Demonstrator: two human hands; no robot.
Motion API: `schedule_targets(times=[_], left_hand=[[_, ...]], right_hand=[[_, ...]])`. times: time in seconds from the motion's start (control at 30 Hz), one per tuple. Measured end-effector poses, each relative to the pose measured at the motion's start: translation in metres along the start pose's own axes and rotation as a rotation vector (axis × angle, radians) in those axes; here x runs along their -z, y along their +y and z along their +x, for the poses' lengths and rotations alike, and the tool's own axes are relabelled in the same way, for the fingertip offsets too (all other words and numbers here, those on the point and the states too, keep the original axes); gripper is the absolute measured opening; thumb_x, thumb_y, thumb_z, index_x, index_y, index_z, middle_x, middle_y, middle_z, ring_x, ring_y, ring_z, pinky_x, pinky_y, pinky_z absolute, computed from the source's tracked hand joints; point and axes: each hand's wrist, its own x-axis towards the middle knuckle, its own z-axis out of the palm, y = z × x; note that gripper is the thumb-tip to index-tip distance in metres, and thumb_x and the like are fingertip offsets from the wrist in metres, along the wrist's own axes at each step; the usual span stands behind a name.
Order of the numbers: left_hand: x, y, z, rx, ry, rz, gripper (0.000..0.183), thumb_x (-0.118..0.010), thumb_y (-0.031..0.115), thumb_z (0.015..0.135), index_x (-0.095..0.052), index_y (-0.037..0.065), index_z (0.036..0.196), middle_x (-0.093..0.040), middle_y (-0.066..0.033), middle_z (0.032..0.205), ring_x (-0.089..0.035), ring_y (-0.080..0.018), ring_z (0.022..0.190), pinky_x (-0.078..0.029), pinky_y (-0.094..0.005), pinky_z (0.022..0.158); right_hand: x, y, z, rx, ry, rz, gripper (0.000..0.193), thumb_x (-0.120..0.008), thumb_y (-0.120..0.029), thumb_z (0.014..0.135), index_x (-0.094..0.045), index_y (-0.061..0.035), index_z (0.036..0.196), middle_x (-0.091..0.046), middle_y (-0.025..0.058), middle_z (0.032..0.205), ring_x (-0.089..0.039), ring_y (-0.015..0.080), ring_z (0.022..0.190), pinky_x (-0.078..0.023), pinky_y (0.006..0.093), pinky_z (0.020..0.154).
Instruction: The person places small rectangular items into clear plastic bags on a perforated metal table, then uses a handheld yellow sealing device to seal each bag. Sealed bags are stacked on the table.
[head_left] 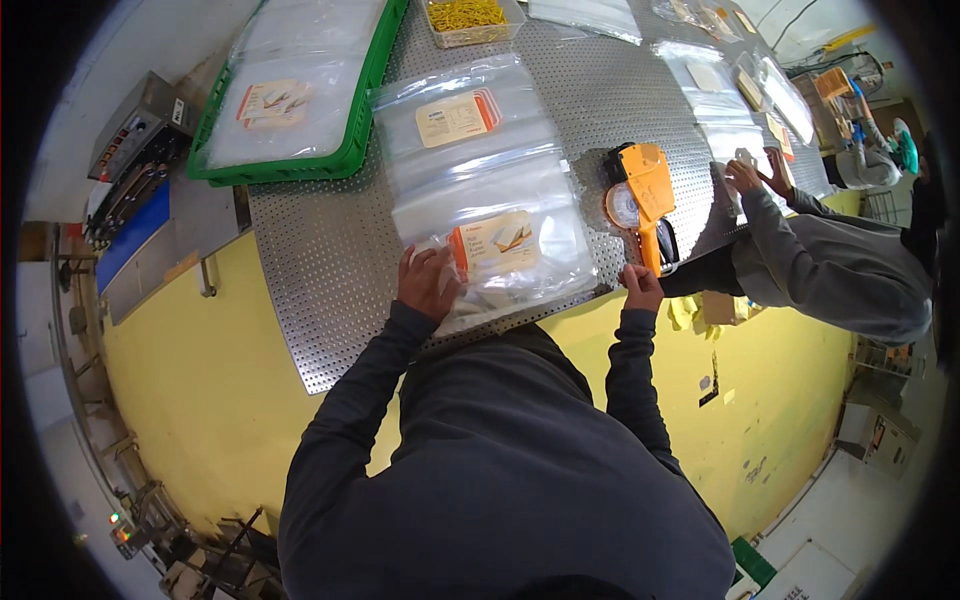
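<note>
My left hand [426,281] rests flat on the near corner of a stack of clear plastic bags [480,190] with orange-and-cream labels, lying on the perforated metal table [330,250]. My right hand [641,286] grips the lower end of the handle of an orange label gun [640,195], which lies on the table just right of the bags. The bag under my left hand carries a label [497,244] right beside my fingers.
A green crate [350,150] holding more clear bags sits at the far left. A tub of yellow pieces [467,18] stands at the far edge. To the right another person [830,265] handles bags. A grey machine [140,125] stands off to the left.
</note>
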Motion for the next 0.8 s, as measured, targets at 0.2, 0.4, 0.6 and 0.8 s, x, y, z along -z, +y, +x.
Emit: schedule_targets(times=[0.2, 0.4, 0.6, 0.8], left_hand=[[0.009, -0.007, 0.043, 0.011, -0.078, -0.081, 0.009, -0.062, 0.01, 0.075, -0.063, 0.007, 0.083, -0.063, -0.008, 0.078, -0.061, -0.0255, 0.08, -0.044, -0.0423, 0.083], [0.048, -0.046, 0.163, 0.555, -0.204, -0.369, 0.019, -0.071, 0.013, 0.079, -0.056, 0.003, 0.074, -0.054, -0.0045, 0.05, -0.049, -0.0104, 0.037, -0.034, -0.0251, 0.033], [0.033, -0.109, 0.252, 0.904, 0.034, -0.67, 0.03, -0.066, 0.015, 0.081, -0.048, 0.004, 0.102, -0.067, -0.0125, 0.077, -0.064, -0.0181, 0.056, -0.043, -0.0267, 0.043], [-0.019, -0.134, 0.26, 0.814, 0.361, -0.847, 0.061, -0.067, 0.009, 0.079, -0.032, 0.007, 0.129, -0.053, -0.024, 0.119, -0.056, -0.031, 0.106, -0.048, -0.0389, 0.075]], right_hand=[[0.005, 0.04, 0.006, -0.027, -0.173, -0.033, 0.006, -0.063, -0.007, 0.085, -0.061, -0.0022, 0.081, -0.063, 0.0026, 0.074, -0.059, 0.0103, 0.067, -0.049, 0.0242, 0.066], [-0.006, 0.016, 0.008, 0.025, -0.276, -0.169, 0.012, -0.068, -0.011, 0.082, -0.062, -0.0008, 0.08, -0.063, 0.0024, 0.069, -0.057, 0.0075, 0.063, -0.047, 0.023, 0.06], [0.005, 0.006, 0.013, 0.051, -0.349, -0.109, 0.013, -0.068, -0.011, 0.082, -0.062, -0.001, 0.08, -0.06, 0.0006, 0.067, -0.056, 0.0065, 0.061, -0.046, 0.0217, 0.057], [0.007, -0.01, 0.008, -0.018, -0.336, -0.094, 0.012, -0.068, -0.013, 0.082, -0.062, -0.0019, 0.082, -0.061, -0.0001, 0.07, -0.056, 0.0059, 0.064, -0.047, 0.0219, 0.06]])
